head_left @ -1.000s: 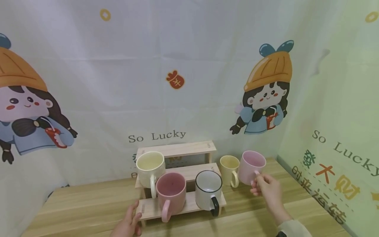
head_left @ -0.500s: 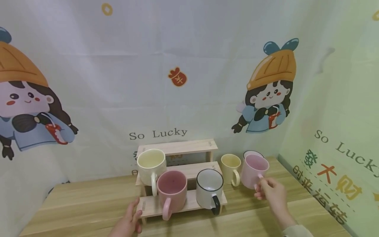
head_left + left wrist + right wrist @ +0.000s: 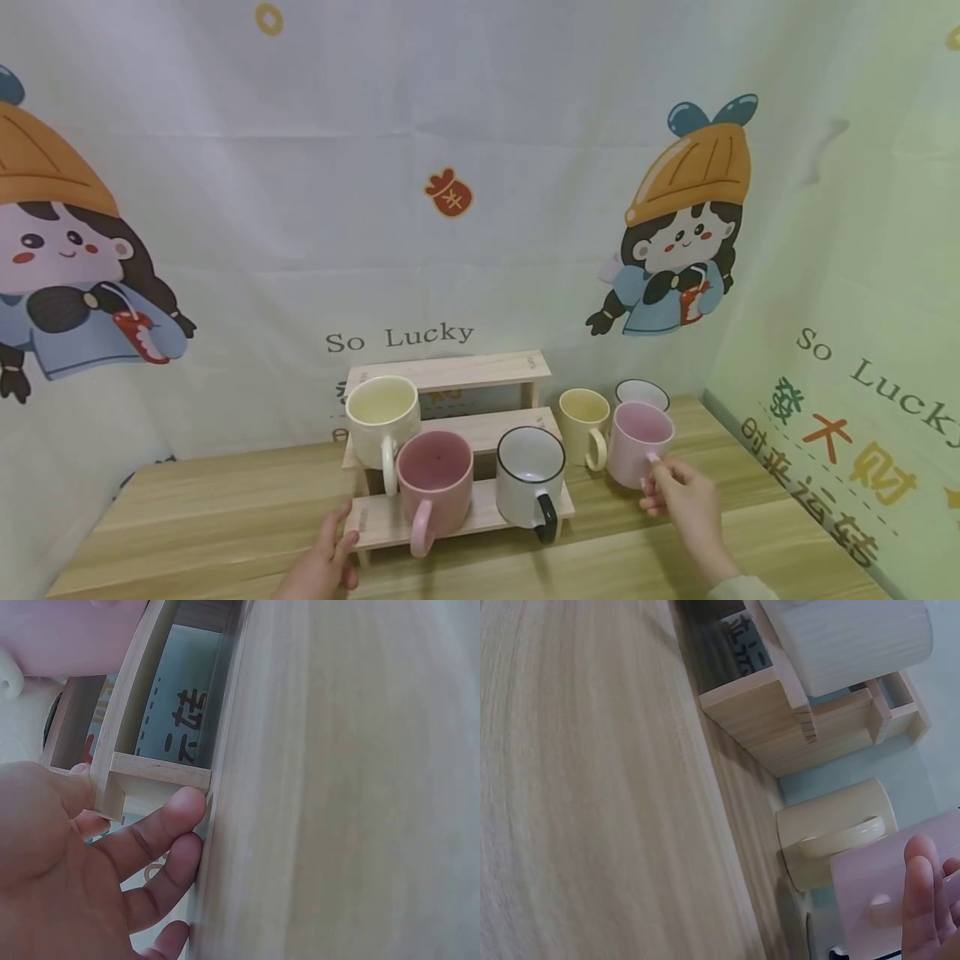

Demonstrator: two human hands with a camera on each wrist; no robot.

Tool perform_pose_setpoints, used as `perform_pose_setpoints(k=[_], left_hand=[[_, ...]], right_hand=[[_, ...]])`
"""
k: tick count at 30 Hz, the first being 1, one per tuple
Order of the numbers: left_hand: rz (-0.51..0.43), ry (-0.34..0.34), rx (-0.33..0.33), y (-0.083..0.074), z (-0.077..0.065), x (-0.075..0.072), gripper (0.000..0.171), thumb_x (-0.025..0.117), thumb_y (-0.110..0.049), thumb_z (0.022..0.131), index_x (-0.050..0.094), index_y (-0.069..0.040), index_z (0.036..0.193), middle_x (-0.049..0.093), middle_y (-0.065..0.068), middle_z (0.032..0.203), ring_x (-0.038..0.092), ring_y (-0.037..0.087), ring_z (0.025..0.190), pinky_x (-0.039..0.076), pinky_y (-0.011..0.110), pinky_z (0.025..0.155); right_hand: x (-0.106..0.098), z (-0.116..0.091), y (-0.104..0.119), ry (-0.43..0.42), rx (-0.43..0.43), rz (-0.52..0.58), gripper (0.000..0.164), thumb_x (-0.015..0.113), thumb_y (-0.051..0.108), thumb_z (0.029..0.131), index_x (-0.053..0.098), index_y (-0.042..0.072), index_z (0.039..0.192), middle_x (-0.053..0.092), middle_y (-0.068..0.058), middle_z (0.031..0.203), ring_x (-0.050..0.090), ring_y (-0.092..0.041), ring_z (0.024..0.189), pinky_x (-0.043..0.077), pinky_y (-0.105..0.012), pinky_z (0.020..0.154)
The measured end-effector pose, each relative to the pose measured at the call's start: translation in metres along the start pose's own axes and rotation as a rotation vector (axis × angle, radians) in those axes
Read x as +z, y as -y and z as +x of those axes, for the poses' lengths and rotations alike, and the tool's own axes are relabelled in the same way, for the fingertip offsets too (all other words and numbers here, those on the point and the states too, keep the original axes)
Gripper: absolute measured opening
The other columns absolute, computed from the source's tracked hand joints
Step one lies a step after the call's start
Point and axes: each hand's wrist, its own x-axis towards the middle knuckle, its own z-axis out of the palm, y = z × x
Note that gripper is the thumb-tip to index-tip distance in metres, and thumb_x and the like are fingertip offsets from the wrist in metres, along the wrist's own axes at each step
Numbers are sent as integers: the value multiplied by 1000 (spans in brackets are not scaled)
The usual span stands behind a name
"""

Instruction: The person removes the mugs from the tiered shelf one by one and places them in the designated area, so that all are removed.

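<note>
My right hand [image 3: 690, 504] pinches the handle of a light pink mug [image 3: 637, 442], held upright to the right of the rack. A pale yellow mug [image 3: 581, 425] stands just left of it, and a white dark-rimmed mug [image 3: 642, 392] is partly hidden behind. In the right wrist view, my fingers [image 3: 919, 907] overlap the pink mug [image 3: 877, 885]. My left hand [image 3: 318, 558] grips the left end of the lowest step of a wooden rack [image 3: 367, 525]. In the left wrist view, the thumb lies at the board's corner and other fingers [image 3: 169, 817] are by its leg.
On the rack's lowest step are a darker pink mug [image 3: 437, 483] and a white mug with a black handle [image 3: 529, 475]. A cream mug [image 3: 382, 417] stands on the step behind. A printed cloth [image 3: 525, 167] hangs behind the wood-grain table [image 3: 202, 508].
The light pink mug, held by my right hand, has shifted toward me and lower in view, uncovering the white mug behind it. My left hand stays at the rack's end.
</note>
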Motion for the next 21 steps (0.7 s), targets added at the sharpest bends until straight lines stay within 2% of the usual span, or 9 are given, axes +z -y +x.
perform_pose_setpoints(k=[9,21], left_hand=[[-16,4,1,0,1,1,55,41,-24,102,17,-11,149,56,3,62,42,16,52,33,29,52],[3,-2,1,0,1,1,54,41,-23,102,18,-10,149,57,3,62,42,17,52,33,31,53]], right_hand=[[3,0,-9,-1,16,31,34,55,19,97,59,-9,78,63,-3,65,62,-11,50,54,-26,52],[5,0,-15,-3,49,66,35,56,21,97,61,-11,83,65,-4,67,62,-11,50,54,-26,52]])
